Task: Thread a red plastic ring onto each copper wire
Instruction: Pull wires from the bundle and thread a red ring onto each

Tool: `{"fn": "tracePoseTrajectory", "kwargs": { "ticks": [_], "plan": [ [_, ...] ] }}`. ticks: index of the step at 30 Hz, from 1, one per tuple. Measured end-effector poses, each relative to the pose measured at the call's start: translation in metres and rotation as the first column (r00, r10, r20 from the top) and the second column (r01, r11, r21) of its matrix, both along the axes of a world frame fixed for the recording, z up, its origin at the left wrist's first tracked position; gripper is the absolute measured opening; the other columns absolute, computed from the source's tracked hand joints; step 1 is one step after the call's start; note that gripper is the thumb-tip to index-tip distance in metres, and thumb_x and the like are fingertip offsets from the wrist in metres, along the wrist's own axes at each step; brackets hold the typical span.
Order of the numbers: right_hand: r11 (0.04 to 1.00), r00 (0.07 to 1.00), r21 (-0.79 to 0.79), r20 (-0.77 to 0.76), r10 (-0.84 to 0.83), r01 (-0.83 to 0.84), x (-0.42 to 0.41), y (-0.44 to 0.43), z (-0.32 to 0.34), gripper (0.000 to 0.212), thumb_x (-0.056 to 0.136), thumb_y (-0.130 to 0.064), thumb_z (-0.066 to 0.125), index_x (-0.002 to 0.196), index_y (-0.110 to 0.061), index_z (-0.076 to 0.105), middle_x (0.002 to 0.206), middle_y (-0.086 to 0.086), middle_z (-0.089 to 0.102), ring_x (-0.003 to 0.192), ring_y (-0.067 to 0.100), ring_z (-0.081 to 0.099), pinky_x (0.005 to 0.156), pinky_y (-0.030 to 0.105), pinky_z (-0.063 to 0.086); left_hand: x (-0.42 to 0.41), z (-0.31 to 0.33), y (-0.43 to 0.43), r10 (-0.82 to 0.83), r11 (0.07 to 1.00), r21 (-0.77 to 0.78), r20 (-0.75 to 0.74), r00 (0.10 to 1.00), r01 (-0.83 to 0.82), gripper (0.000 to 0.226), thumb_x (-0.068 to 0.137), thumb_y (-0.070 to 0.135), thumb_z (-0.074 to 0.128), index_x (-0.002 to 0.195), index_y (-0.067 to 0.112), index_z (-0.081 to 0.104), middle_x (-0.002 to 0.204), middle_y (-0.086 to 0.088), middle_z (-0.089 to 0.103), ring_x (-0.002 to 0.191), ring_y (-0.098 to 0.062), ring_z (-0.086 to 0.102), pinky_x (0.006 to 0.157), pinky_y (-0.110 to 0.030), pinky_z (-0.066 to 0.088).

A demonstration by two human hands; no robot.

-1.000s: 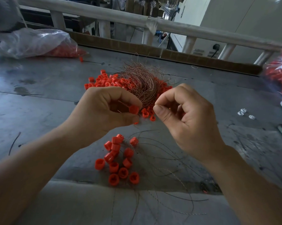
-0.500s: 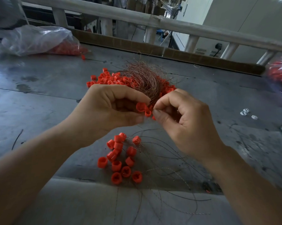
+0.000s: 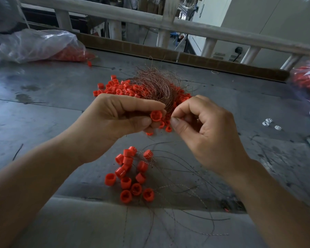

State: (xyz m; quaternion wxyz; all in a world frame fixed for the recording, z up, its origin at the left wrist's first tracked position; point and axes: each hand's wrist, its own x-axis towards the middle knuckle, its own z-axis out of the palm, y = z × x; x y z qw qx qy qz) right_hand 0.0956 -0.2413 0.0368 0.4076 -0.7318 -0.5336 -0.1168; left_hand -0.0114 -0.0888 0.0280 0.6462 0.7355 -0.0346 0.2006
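**Inspector A:** Left hand?

**Inspector B:** Pinched shut on one small red plastic ring between thumb and forefinger, its open end facing the camera, raised above the grey metal table.

**Inspector A:** Right hand?

**Inspector B:** Thumb and forefinger pressed together just beside that ring. The wire between them is too thin to confirm.

**Inspector A:** Stock?

**Inspector B:** The tangled bundle of copper wire lies on a loose pile of red rings behind the hands. Nearer the body, a cluster of rings with thin wires attached sits on the table. A clear plastic bag of red rings lies far left.
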Motion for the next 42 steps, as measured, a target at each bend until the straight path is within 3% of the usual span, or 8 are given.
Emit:
{"fn": "tracePoseTrajectory", "kwargs": {
  "ticks": [20, 25, 32, 35, 39, 42],
  "plan": [
    [1.000, 1.000, -0.001, -0.007, 0.005, -0.005, 0.0003, -0.0013, 0.0013, 0.007, 0.077, -0.011, 0.060, 0.070, -0.013, 0.059, 0.065, -0.013, 0.047, 0.059, 0.001, 0.043, 0.055, 0.012, 0.037, -0.0002, 0.0002, -0.0012, 0.044, 0.998, 0.035, -0.024, 0.999, -0.043, 0.037, 0.061, 0.018, 0.063, 0.096, 0.030, 0.068, 0.082, 0.005, 0.073, 0.071, -0.006, 0.068, 0.068, -0.013, 0.051],
    [1.000, 1.000, -0.010, -0.017, 0.022, -0.023, -0.0021, 0.0001, 0.0001, 0.005, 0.077, -0.011, 0.061, 0.071, -0.011, 0.061, 0.066, -0.011, 0.049, 0.059, 0.004, 0.045, 0.054, 0.012, 0.038, 0.0000, -0.0010, -0.0002, 0.029, 0.999, -0.033, -0.023, 0.999, -0.030, 0.035, 0.063, 0.012, 0.062, 0.095, 0.024, 0.069, 0.080, 0.001, 0.074, 0.073, -0.011, 0.069, 0.065, -0.015, 0.052],
    [0.994, 0.956, 0.001, -0.272, 0.107, -0.110, -0.0011, -0.0022, 0.0044, 0.015, 0.077, -0.012, 0.062, 0.076, -0.028, 0.064, 0.075, -0.011, 0.063, 0.069, 0.005, 0.059, 0.060, 0.014, 0.047, 0.0000, -0.0003, -0.0015, -0.082, 0.962, -0.261, 0.021, 0.996, 0.085, 0.027, 0.060, 0.012, 0.065, 0.084, 0.016, 0.076, 0.078, -0.004, 0.073, 0.072, -0.013, 0.069, 0.062, -0.018, 0.053],
    [0.989, 0.927, -0.030, -0.353, 0.124, -0.143, -0.0015, -0.0019, 0.0038, 0.017, 0.078, -0.007, 0.067, 0.076, -0.023, 0.068, 0.074, -0.011, 0.066, 0.065, 0.007, 0.061, 0.058, 0.018, 0.049, 0.0005, -0.0016, -0.0038, -0.134, 0.946, -0.295, 0.024, 0.991, 0.135, 0.024, 0.062, 0.009, 0.064, 0.083, 0.014, 0.075, 0.079, -0.004, 0.072, 0.072, -0.012, 0.069, 0.062, -0.019, 0.054],
    [0.979, 0.915, -0.087, -0.379, 0.136, -0.182, -0.0032, 0.0004, -0.0020, 0.012, 0.077, -0.004, 0.068, 0.076, -0.016, 0.070, 0.065, -0.010, 0.063, 0.055, 0.003, 0.054, 0.051, 0.015, 0.041, 0.0013, -0.0031, -0.0058, -0.173, 0.938, -0.306, -0.004, 0.985, 0.164, 0.024, 0.062, 0.010, 0.064, 0.082, 0.015, 0.075, 0.076, -0.005, 0.072, 0.071, -0.012, 0.069, 0.062, -0.017, 0.054],
    [0.975, 0.916, -0.107, -0.375, 0.142, -0.195, -0.0024, 0.0014, -0.0039, 0.012, 0.076, -0.004, 0.070, 0.078, -0.015, 0.070, 0.068, -0.011, 0.064, 0.061, 0.001, 0.058, 0.056, 0.012, 0.044, 0.0011, -0.0034, -0.0071, -0.178, 0.930, -0.330, -0.014, 0.984, 0.164, 0.024, 0.061, 0.010, 0.064, 0.082, 0.013, 0.075, 0.077, -0.007, 0.072, 0.074, -0.014, 0.070, 0.062, -0.017, 0.054]
  ]
}}
